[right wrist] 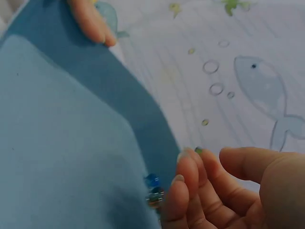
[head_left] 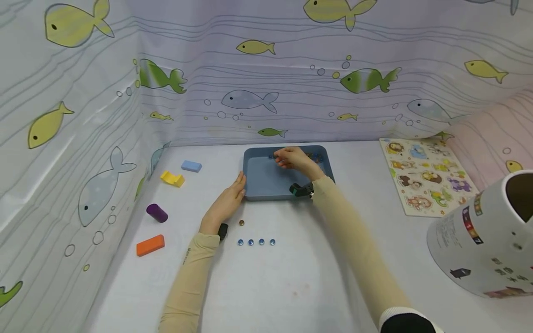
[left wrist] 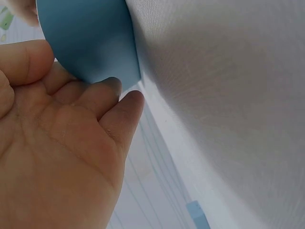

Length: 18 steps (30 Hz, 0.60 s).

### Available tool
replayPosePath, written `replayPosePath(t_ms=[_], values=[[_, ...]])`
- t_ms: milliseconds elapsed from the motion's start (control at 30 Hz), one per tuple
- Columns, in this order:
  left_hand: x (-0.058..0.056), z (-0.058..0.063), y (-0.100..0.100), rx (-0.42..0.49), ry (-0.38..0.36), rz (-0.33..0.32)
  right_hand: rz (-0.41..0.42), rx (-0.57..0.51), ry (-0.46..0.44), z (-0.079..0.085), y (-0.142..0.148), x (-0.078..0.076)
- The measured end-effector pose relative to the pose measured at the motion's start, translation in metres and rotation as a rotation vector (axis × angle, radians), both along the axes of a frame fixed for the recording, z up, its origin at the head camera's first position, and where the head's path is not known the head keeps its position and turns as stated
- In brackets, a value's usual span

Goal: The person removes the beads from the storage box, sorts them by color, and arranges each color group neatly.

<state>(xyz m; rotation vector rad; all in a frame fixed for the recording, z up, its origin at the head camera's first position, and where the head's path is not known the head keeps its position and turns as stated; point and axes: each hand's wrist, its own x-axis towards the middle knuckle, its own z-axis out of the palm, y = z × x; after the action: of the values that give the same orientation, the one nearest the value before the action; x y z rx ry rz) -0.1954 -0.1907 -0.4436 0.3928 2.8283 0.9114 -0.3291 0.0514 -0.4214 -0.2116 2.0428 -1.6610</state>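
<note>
A shallow blue-grey tray (head_left: pixel 266 185) lies at the back of the table. My left hand (head_left: pixel 226 199) touches its left wall with outstretched fingers; in the left wrist view the fingertips (left wrist: pixel 112 88) are against the tray's outside. Over the tray's far side is my right hand (head_left: pixel 294 161), fingers bent and thumb apart from them. Beside those fingers, the right wrist view shows a blue marble (right wrist: pixel 152 180) and an amber one (right wrist: pixel 155 196) along the tray's wall. More marbles (head_left: pixel 317 158) sit in the far right corner, partly behind the hand.
Blue marbles (head_left: pixel 251 242) form a row in front of the tray, below a single amber marble (head_left: pixel 241 223). Leftward lie a blue block (head_left: pixel 191 166), yellow piece (head_left: pixel 172 179), purple cylinder (head_left: pixel 157 213) and orange block (head_left: pixel 150 245). At right are a picture board (head_left: pixel 429 175) and white container (head_left: pixel 470 249).
</note>
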Motion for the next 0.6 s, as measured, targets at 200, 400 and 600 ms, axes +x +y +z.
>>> replayPosePath(t_ms=[200, 400, 600], values=[[0.001, 0.001, -0.001, 0.003, -0.001, -0.008, -0.116, 0.026, -0.045, -0.017, -0.012, -0.009], [0.000, -0.002, -0.001, 0.004, 0.004, -0.011, -0.174, 0.069, -0.017, -0.026, -0.014, -0.012], [-0.001, -0.005, -0.003, -0.001, 0.016, -0.006, -0.131, 0.159, 0.066, -0.029, -0.016, -0.013]])
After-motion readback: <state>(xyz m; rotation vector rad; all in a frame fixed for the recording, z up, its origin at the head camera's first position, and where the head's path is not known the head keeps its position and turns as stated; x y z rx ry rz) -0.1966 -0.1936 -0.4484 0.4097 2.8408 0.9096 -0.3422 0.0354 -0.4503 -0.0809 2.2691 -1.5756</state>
